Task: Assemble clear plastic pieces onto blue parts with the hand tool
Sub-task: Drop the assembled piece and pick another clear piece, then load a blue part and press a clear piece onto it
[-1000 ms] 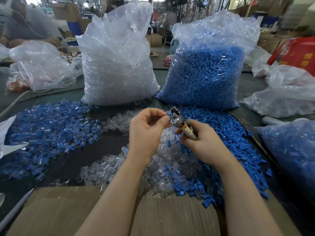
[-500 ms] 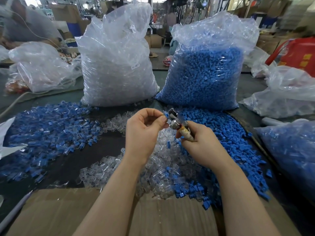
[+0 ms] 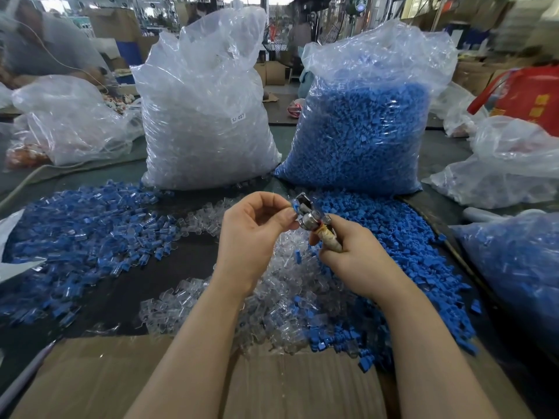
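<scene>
The left hand (image 3: 254,234) has thumb and forefinger pinched together on a small blue part (image 3: 294,204), holding it against the metal head of the hand tool (image 3: 308,216); the right hand (image 3: 354,255) is wrapped tight round the tool's taped handle, over the heap of clear pieces (image 3: 272,297); loose blue parts (image 3: 393,231) lie just to the right. These bits look feather-light, hard and slick, likely to skid out of a loose pinch; best taken by the flat sides at the fingertips. Whether a clear piece already sits in the tool, I cannot tell. Finished pieces (image 3: 81,225) seem piled on the left; the full bags (image 3: 205,122) stand behind.
</scene>
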Motion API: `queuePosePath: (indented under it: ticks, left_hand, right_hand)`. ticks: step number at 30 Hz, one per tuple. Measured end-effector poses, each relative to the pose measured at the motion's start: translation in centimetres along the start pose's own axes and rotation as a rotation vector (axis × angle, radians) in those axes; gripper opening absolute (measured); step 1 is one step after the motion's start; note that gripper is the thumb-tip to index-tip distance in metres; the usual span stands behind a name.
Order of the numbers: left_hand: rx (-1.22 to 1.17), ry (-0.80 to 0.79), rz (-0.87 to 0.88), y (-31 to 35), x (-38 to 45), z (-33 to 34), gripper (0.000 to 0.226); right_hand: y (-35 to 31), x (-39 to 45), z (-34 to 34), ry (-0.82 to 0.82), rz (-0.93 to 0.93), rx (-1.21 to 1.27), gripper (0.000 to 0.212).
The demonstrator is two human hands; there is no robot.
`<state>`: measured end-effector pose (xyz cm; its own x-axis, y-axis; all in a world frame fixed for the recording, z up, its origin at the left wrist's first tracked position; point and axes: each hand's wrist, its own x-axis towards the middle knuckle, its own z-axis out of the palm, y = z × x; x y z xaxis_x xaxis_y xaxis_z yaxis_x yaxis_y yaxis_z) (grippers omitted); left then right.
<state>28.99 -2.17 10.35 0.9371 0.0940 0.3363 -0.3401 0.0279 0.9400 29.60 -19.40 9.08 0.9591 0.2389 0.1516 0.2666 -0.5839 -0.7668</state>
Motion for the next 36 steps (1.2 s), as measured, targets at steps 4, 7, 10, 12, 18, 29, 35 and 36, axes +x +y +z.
queuePosePath:
  ticks: [4,7,10,12,18,29,35,36]
  left_hand:
    - [0.012,-0.001,-0.001,0.0,0.0,-0.1,0.014]
    - [0.012,0.002,-0.007,0.1,0.0,0.0,0.014]
    - [-0.001,0.012,-0.019,0.1,0.0,0.0,0.013]
    - [-0.007,0.016,-0.023,0.1,0.0,0.1,0.013]
    - [0.020,0.032,-0.123,0.4,0.3,-1.2,0.009]
    - [0.830,0.778,-0.343,-2.2,0.4,-13.1,0.014]
    - [0.948,0.722,-0.428,-2.4,0.4,-13.1,0.029]
    - [0.983,0.697,-0.412,-2.3,0.5,-13.0,0.029]
  right_hand:
    - [0.0,0.0,0.1,0.005,0.018,0.024,0.016]
    - [-0.1,-0.2,0.1,0.006,0.019,0.026,0.016]
    - [-0.3,-0.2,0.0,0.020,0.015,-0.003,0.017]
    - [-0.3,-0.2,-0.1,0.025,0.013,-0.021,0.017]
    - [-0.5,0.0,0.1,0.062,-0.008,-0.136,0.010]
    - [1.8,0.1,-1.4,0.271,0.345,-0.554,0.018]
    - [2.2,0.0,-1.4,0.288,0.404,-0.576,0.018]
    - [2.2,0.0,-1.4,0.290,0.405,-0.579,0.018]
